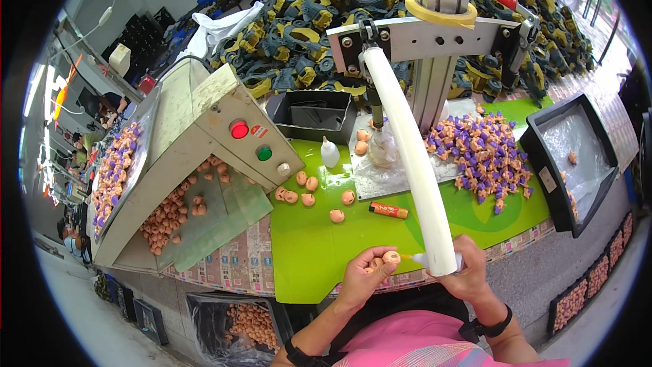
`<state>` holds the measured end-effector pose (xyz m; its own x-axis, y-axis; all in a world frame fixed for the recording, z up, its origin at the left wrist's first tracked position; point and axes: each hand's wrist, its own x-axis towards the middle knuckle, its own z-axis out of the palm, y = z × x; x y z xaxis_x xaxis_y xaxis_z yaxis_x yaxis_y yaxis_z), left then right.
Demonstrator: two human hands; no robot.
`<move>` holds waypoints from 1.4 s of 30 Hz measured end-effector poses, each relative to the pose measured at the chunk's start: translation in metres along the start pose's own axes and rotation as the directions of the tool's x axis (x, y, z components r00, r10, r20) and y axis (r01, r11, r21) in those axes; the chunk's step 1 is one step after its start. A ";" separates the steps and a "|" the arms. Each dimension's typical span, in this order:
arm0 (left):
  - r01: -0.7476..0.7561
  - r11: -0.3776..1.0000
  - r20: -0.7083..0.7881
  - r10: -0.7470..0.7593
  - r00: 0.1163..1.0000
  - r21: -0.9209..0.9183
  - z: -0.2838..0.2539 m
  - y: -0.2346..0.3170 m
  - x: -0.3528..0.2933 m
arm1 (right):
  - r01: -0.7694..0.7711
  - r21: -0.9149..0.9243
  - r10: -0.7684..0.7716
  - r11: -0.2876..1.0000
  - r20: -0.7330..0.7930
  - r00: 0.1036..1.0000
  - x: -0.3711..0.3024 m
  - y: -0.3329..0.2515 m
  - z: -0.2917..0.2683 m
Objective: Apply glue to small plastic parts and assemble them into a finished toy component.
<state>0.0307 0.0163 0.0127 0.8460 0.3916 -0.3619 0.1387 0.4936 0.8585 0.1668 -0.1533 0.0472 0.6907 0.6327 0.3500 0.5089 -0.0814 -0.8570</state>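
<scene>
Several small peach-coloured doll heads (pixel 392 257) are gathered in my left hand (pixel 360 277), its fingers curled round them. One head sits up at the thumb and fingertips with an opening showing. My right hand (pixel 470 273) is closed round a white squeeze bottle (pixel 420 258), whose thin orange tip points left and reaches that head. The long white handle (pixel 414 156) of a press crosses in front of part of the bottle. Beyond my hands, loose heads (pixel 337 215) and an orange-red tube-shaped item (pixel 388 211) lie on the green mat (pixel 309 265).
Another white bottle (pixel 329 154) stands by a black bin (pixel 316 114). Purple-and-peach figure bodies (pixel 482 153) are heaped right of the press, beside a black tray (pixel 574 156). A beige machine (pixel 197 122) with buttons stands left. Toy vehicles (pixel 299 34) pile up behind. A bin of heads (pixel 251 323) sits below.
</scene>
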 end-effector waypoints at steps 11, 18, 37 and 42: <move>-0.025 0.999 0.000 0.025 1.000 -0.022 -0.002 -0.003 0.001 | -0.012 -0.032 0.013 0.999 0.034 0.999 -0.002 -0.005 -0.007; -0.003 0.999 0.004 0.003 1.000 -0.035 -0.003 -0.004 0.001 | -0.006 -0.037 0.008 0.999 0.050 0.999 -0.004 -0.005 -0.005; 0.004 0.998 0.005 -0.004 1.000 -0.070 -0.005 -0.003 0.000 | -0.002 -0.060 0.005 0.998 0.036 0.999 -0.007 -0.007 -0.006; 0.006 0.997 -0.003 -0.006 1.000 -0.076 -0.003 0.000 0.000 | -0.025 -0.016 0.026 1.000 0.029 0.999 -0.010 -0.005 -0.006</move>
<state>0.0289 0.0188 0.0115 0.8438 0.3906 -0.3681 0.1043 0.5534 0.8263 0.1604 -0.1635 0.0497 0.6883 0.6527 0.3167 0.4993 -0.1095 -0.8595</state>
